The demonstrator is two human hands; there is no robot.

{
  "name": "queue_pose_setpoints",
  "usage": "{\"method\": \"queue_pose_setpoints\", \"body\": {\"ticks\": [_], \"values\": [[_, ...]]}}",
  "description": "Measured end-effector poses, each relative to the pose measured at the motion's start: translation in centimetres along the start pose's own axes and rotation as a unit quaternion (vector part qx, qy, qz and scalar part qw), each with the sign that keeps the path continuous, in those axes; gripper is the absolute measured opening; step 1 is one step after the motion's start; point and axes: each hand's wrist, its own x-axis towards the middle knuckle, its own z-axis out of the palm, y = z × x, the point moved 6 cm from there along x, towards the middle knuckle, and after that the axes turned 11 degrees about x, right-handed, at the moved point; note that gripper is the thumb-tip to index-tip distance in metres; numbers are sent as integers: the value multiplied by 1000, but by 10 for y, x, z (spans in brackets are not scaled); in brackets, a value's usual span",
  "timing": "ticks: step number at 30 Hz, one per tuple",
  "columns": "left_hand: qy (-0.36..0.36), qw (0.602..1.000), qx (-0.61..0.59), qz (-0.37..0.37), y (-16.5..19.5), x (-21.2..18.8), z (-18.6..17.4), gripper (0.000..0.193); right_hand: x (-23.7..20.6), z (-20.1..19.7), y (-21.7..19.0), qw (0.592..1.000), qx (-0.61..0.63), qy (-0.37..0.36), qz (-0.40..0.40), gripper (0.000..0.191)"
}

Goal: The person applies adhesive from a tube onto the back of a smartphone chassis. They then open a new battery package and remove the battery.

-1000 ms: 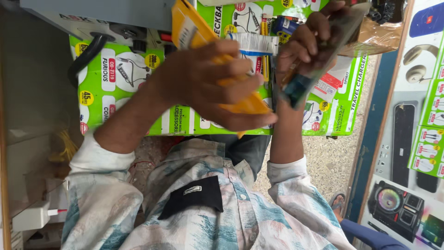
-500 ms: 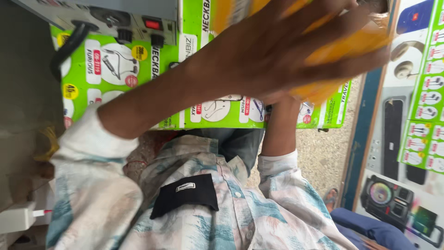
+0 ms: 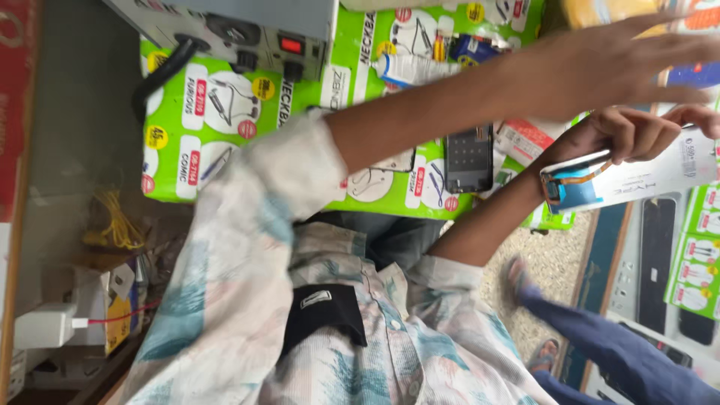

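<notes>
Hands: left (image 3: pixel 600 64) spread at frame edge; right (image 3: pixel 630 135) grips phone screen panel (image 3: pixel 574 184).

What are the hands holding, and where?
The right hand pinches the flat phone part along its upper edge. The left hand is spread open, holding nothing.

A phone (image 3: pixel 469 159) lies on the boxes (image 3: pixel 225 135) at my twelve o'clock, the power supply (image 3: pixel 247 30) at ten.

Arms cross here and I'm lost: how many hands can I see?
2. The left hand reaches open across the top right; the right hand, just below, grips a white pack. None else shows.
</notes>
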Motion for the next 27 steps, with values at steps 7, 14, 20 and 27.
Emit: {"method": "queue_pose_setpoints", "body": {"ticks": [7,14,20,27], "values": [[-266,848,-329,-319,-9,-121,-89,38,24,21,67,975,-39,-158,151,44],[-233,567,-671,-416,-26,-173,-98,38,25,12,151,978,2,-121,170,33],[-226,517,-709,-423,-42,-191,-96,32,22,12,190,954,80,-19,289,20],[-171,553,-678,-454,-45,-186,-98,25,2,-7,191,928,-45,102,356,30]]}}
